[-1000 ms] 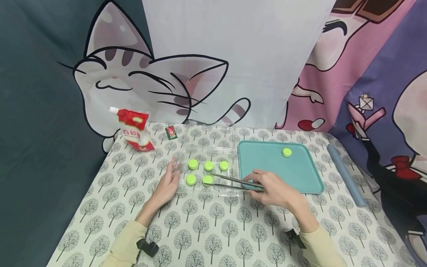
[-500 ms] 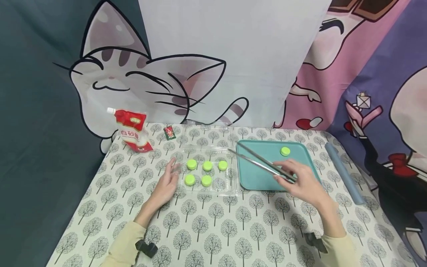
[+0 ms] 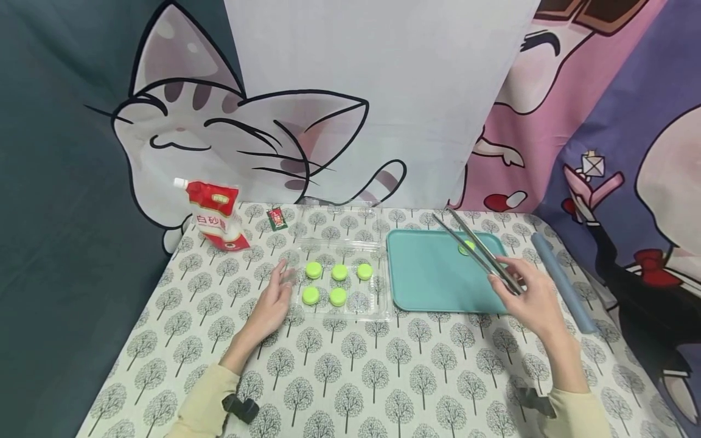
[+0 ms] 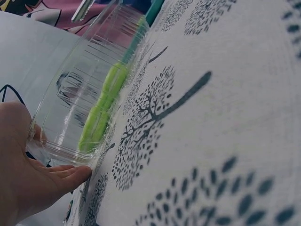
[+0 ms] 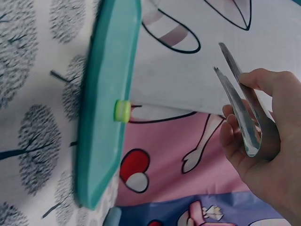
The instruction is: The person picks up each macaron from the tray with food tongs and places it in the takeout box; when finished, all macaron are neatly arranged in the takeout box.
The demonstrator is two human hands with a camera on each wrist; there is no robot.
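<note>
One macaron (image 5: pixel 122 111) near far edge of tray (image 3: pixel 427 277) | right hand (image 3: pixel 533 298) grips tongs (image 5: pixel 268 137) | left hand (image 3: pixel 274 301) straight-fingered at box (image 3: pixel 358 302) | hard squeeze could crush

Metal tongs (image 3: pixel 482 246) held in your right grip (image 3: pixel 530 299), teal tray (image 3: pixel 424 277) to its left, clear box (image 3: pixel 358 302) of five green discs (image 3: pixel 339 272) beside your left grip (image 3: pixel 274 306)
</note>
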